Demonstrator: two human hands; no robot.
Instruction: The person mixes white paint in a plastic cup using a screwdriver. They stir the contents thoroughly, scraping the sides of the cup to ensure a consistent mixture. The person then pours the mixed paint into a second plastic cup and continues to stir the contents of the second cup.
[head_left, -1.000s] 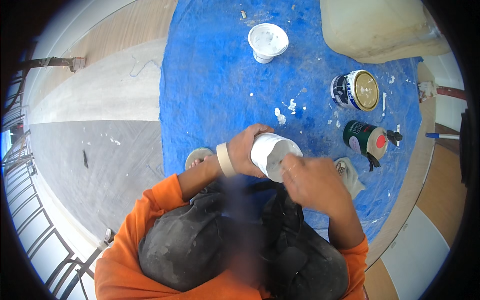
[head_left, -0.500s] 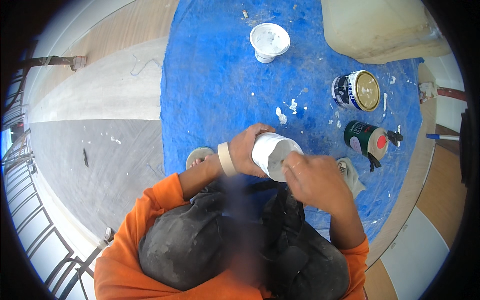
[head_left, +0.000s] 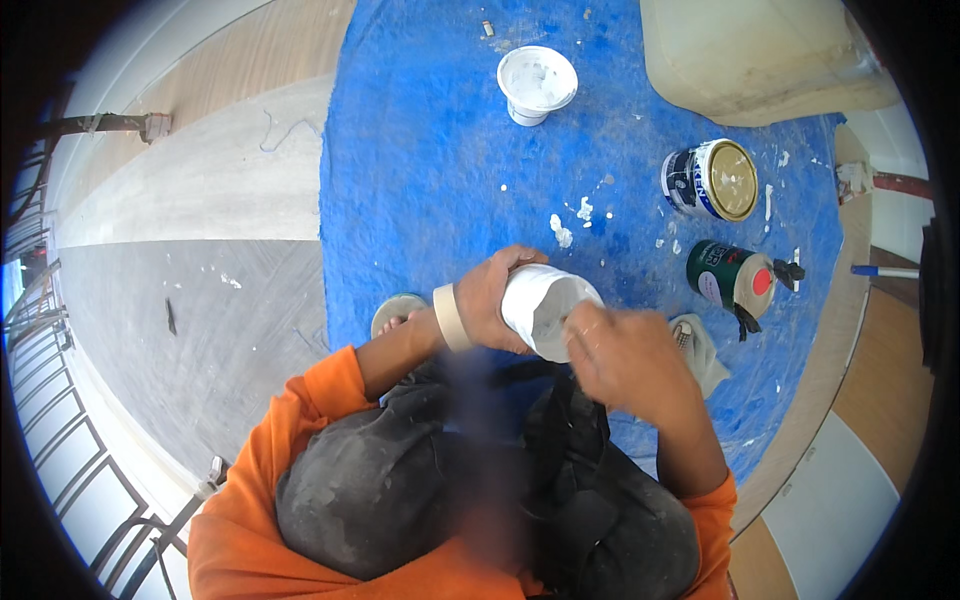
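Observation:
My left hand [head_left: 490, 302] is wrapped round a white cup [head_left: 530, 303], tilted so that its mouth faces right and toward me. Closed fingers of my right hand [head_left: 630, 358] sit at the cup's rim, over the opening. Whatever they grip is hidden behind the knuckles. The inside of the cup looks greyish white; its bottom is out of sight. Beyond my hands a white paint-smeared funnel-shaped cup [head_left: 538, 82] stands upright on a blue tarp [head_left: 430, 180].
To the right are a paint can with a gold lid [head_left: 735, 180] and a dark green can [head_left: 722, 272] with a red spot on top. A large cream plastic container [head_left: 760, 60] fills the far right. A light-coloured cloth [head_left: 703, 355] lies beside my right wrist. White splatters dot the tarp.
My right hand has shifted very slightly at the cup's mouth. The left hand keeps its hold, and the cans and far cup stay put.

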